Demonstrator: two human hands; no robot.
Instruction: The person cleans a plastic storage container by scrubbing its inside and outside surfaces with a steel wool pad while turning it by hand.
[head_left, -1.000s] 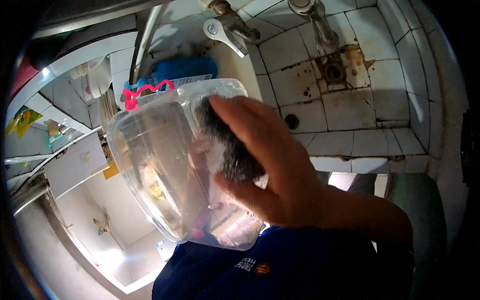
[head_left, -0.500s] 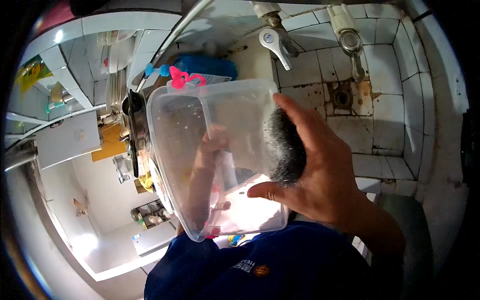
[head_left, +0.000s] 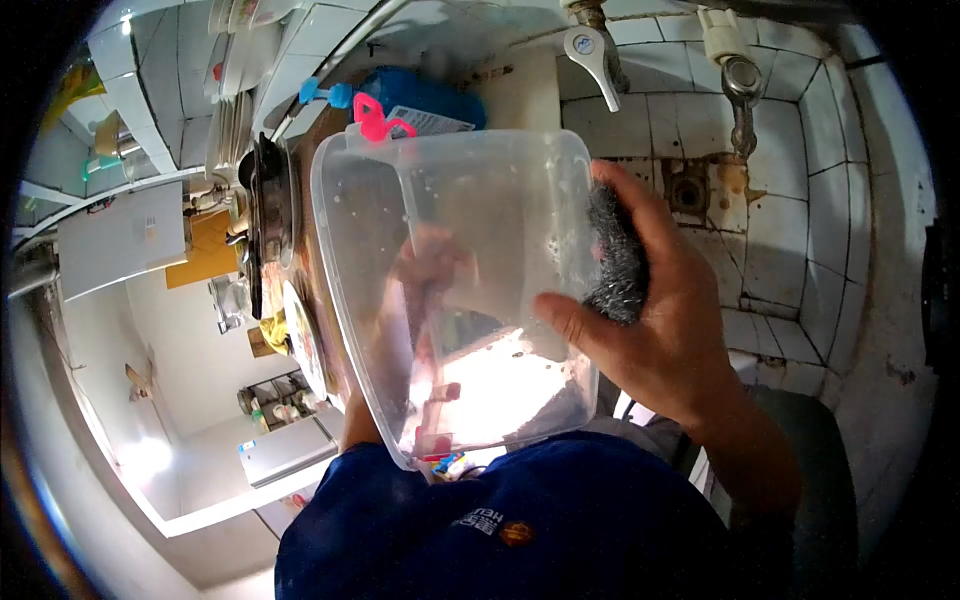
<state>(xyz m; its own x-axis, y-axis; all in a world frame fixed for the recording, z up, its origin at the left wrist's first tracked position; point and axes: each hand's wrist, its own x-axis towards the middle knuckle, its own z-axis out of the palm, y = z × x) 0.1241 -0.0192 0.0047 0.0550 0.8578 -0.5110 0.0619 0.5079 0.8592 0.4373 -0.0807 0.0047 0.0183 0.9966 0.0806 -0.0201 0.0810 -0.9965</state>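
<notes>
A clear plastic box (head_left: 490,200) with a pink clip (head_left: 375,120) on its rim is tilted in front of my body. My right hand (head_left: 665,310) curls around a grey steel wool scrubber (head_left: 618,260), pressed against the box's right-hand end. Its thumb lies over the near wall of the box. Through the cloudy plastic my left hand (head_left: 435,260) shows, with its fingers bent at the box. The plastic blurs those fingers, and whether they are inside or behind the box is unclear.
Beyond the box are a tiled sink (head_left: 780,210) with a drain, a white-lever tap (head_left: 590,65) and a second tap (head_left: 742,85). A blue bottle (head_left: 430,100) lies by the clip. Dark pans (head_left: 268,210) and a plate (head_left: 303,340) sit to the left.
The whole view has shifted, so box, hands and taps appear farther right and higher. The scrubber looks narrower and turned in my right hand, still against the box's end.
</notes>
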